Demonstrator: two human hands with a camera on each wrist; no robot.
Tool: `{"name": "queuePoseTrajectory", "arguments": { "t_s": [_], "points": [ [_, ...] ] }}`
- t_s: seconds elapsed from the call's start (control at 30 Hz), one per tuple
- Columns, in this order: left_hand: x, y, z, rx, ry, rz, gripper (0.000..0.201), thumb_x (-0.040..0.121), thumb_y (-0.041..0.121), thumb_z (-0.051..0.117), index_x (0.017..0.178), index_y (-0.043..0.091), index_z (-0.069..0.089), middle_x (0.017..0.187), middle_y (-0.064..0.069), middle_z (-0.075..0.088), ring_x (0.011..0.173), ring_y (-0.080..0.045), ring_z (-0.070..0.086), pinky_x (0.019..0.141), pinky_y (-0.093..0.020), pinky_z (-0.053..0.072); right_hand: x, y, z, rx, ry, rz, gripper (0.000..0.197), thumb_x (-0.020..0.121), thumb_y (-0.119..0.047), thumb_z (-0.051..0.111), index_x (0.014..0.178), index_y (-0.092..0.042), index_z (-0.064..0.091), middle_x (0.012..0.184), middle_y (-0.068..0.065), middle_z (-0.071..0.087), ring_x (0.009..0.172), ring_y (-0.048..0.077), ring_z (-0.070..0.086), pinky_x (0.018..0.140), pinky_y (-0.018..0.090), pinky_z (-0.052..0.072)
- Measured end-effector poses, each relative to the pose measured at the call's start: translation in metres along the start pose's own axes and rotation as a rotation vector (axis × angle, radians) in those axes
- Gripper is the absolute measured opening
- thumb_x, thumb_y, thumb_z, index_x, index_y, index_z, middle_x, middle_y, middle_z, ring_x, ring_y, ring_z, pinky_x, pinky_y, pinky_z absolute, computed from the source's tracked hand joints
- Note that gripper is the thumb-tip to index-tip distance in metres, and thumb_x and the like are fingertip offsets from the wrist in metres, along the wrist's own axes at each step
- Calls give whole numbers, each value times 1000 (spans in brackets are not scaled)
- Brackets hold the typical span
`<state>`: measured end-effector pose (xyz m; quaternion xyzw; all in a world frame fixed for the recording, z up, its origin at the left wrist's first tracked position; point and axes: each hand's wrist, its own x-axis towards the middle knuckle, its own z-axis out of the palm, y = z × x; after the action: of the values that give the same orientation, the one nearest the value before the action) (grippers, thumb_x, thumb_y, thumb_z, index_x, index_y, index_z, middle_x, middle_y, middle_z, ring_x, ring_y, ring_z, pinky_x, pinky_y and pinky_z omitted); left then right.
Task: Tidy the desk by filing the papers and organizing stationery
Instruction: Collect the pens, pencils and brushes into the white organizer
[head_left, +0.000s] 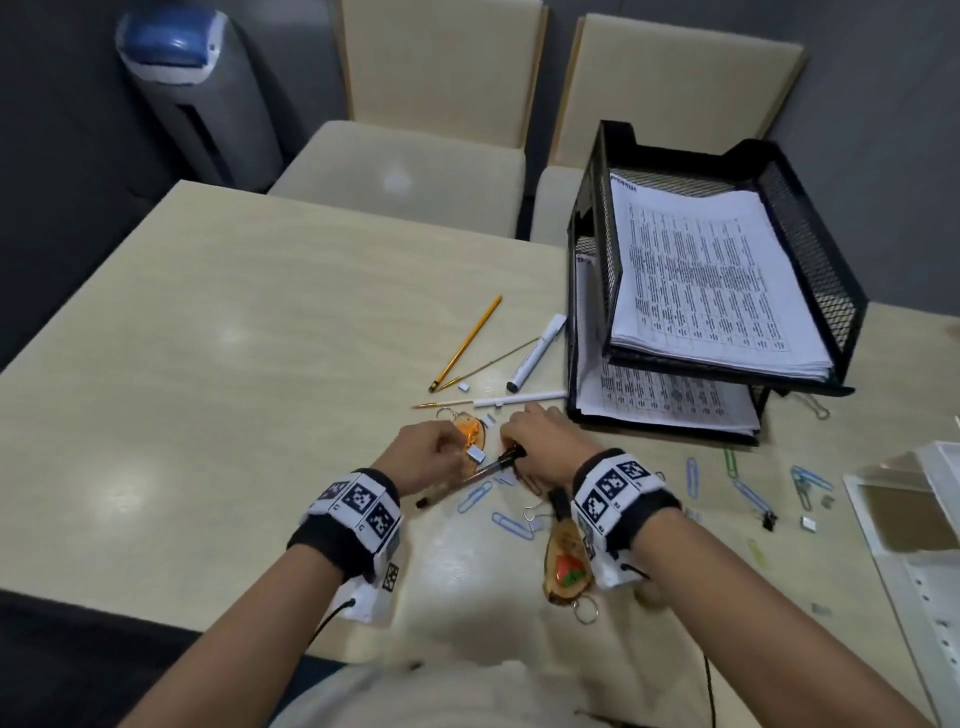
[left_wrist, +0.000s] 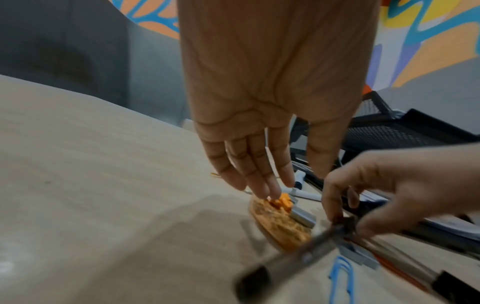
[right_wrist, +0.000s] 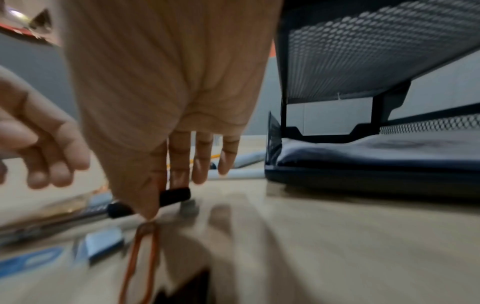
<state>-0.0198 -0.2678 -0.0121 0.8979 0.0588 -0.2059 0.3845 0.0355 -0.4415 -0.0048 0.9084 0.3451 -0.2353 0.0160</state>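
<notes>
My right hand (head_left: 540, 436) pinches the black cap end of a clear pen (head_left: 467, 480) between thumb and forefinger; the pen lies slanted just above the desk, as the right wrist view shows at the cap (right_wrist: 174, 197). My left hand (head_left: 431, 452) reaches down with straight fingers (left_wrist: 257, 181), and their tips touch the orange charm of a wooden keychain (left_wrist: 278, 222). A grey strip of staples (left_wrist: 302, 216) lies against that keychain. The filed papers (head_left: 711, 280) sit in the black mesh two-tier tray (head_left: 841, 291) at the right.
A yellow pencil (head_left: 467, 343), a white marker (head_left: 537, 353) and a white pen (head_left: 519, 400) lie beyond my hands. Blue paper clips (head_left: 511, 525) and a second keychain (head_left: 569, 571) lie close to me. A white organizer box (head_left: 909, 519) stands at the right edge.
</notes>
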Motion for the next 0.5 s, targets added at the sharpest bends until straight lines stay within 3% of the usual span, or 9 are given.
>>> {"name": "queuePoseTrajectory", "arguments": {
  "t_s": [0.07, 0.17, 0.3, 0.37, 0.43, 0.5],
  "points": [
    [4, 5, 8, 5, -71, 24, 30, 82, 16, 65, 111, 10, 62, 93, 1, 55, 89, -12, 51, 73, -18, 37, -6, 3, -11, 4, -19, -7, 20, 87, -19, 53, 104, -11, 60, 109, 11, 60, 105, 30, 52, 81, 34, 38],
    [7, 12, 16, 26, -118, 90, 22, 83, 18, 65, 101, 6, 63, 82, 3, 53, 79, -13, 48, 59, -15, 33, -15, 3, -35, 127, 28, -19, 19, 85, -20, 55, 98, -11, 66, 100, 12, 64, 95, 28, 58, 73, 31, 41],
    [8, 16, 16, -125, -42, 92, 14, 93, 13, 46, 85, 8, 56, 76, -6, 54, 68, -20, 50, 61, -22, 39, -4, 7, -56, 376, 188, 54, 21, 83, -12, 57, 99, -8, 70, 98, 12, 70, 93, 25, 61, 85, 36, 50],
    [9, 13, 11, -211, 43, 46, 17, 94, 11, 42, 79, 10, 49, 69, -4, 51, 59, -17, 48, 57, -19, 40, 10, 11, -54, 336, 224, 167, 21, 85, -11, 54, 100, -5, 67, 103, 16, 66, 98, 31, 60, 87, 39, 50],
    [10, 7, 4, -152, 159, -7, 18, 95, 15, 43, 79, 9, 50, 67, -3, 50, 65, -20, 46, 58, -25, 33, 21, 11, -45, 190, 161, 297, 23, 88, -11, 52, 106, -4, 62, 112, 19, 59, 104, 33, 55, 90, 40, 47],
    [9, -1, -3, -163, 231, -40, 22, 94, 19, 46, 76, 9, 56, 61, 0, 49, 67, -21, 46, 58, -29, 31, 30, 8, -30, 6, 93, 329, 25, 89, -11, 51, 113, -4, 56, 119, 17, 55, 112, 32, 49, 95, 40, 41]
  ]
}}
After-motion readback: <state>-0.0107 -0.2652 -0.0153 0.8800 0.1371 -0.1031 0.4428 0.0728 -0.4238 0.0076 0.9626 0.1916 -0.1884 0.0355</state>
